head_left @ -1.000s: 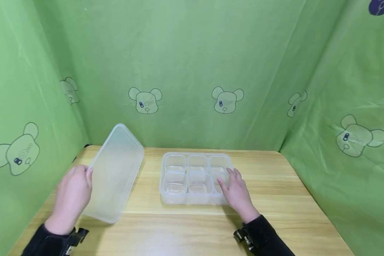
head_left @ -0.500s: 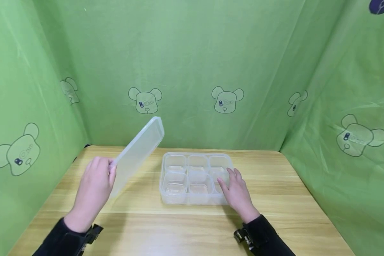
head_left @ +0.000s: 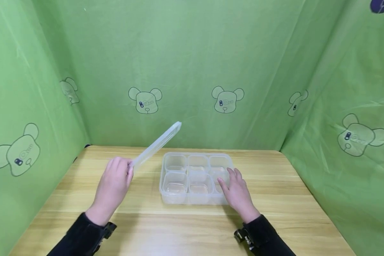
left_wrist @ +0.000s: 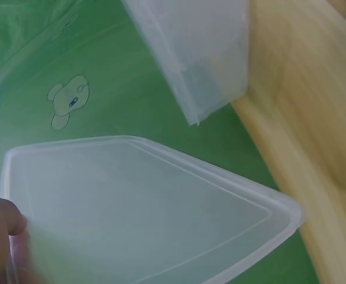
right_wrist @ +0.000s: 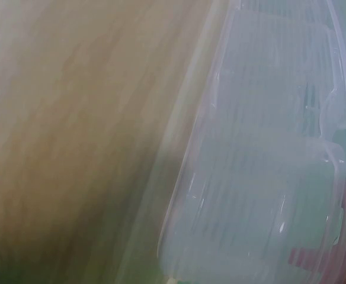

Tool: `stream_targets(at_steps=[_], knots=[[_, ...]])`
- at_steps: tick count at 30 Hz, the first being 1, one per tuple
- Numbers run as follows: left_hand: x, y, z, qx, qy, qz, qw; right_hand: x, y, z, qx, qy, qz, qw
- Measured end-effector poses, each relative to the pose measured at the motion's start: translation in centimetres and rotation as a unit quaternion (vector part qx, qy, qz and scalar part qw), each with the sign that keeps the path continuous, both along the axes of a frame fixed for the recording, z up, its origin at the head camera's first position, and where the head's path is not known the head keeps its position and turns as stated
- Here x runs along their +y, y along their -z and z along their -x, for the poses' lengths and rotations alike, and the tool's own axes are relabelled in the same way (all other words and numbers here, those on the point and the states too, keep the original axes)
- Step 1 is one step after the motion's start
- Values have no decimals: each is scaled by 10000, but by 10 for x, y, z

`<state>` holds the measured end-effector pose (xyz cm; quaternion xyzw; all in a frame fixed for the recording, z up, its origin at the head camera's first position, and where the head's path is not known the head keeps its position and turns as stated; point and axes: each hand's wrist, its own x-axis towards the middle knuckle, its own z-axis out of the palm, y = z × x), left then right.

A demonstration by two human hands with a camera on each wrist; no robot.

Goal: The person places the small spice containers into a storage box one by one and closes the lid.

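My left hand (head_left: 113, 185) pinches the edge of a translucent plastic lid (head_left: 156, 144), raised in the air left of the box. In the head view the lid stands nearly edge-on, slanting up to the right; its broad face shows in the left wrist view. A clear plastic storage box (head_left: 192, 199) with several small inner compartments (head_left: 175, 181) sits uncovered on the table. My right hand (head_left: 238, 193) holds the box's right side, thumb over the near right compartment and fingers at the rim. The right wrist view shows the box wall (right_wrist: 250, 148) up close.
The wooden table (head_left: 179, 231) lies under both hands. Green cloth (head_left: 185, 53) with printed bear heads encloses the table at the back and both sides. A black sleeve with a wrist-worn device covers each forearm.
My left hand has moved right toward the box, carrying the lid and turning it from broad face to nearly edge-on. My right hand and the box have stayed in place.
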<state>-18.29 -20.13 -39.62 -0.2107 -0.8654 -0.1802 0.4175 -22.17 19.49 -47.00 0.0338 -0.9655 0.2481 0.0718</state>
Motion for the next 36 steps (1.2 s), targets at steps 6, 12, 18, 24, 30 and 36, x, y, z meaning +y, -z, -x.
stream_targets(at_steps=[6,12,18,24,30,36], knots=[[15,10,6,66,315,155,9994,0,0,0,22,7,-5,10000],[23,19,12,75,435,301,9986,-1,-1,-1,-7,-11,-6,10000],[32,26,16,140,644,566,9962,-1,-2,-1,2,-16,-14,10000],[41,32,20,161,917,890,9917,0,-2,0,-40,-10,-28,10000],[48,39,25,296,1088,1370,9841,0,-1,0,-78,35,-49,10000],[49,47,24,241,1225,1566,9798,-1,-1,0,-56,10,-11,10000]])
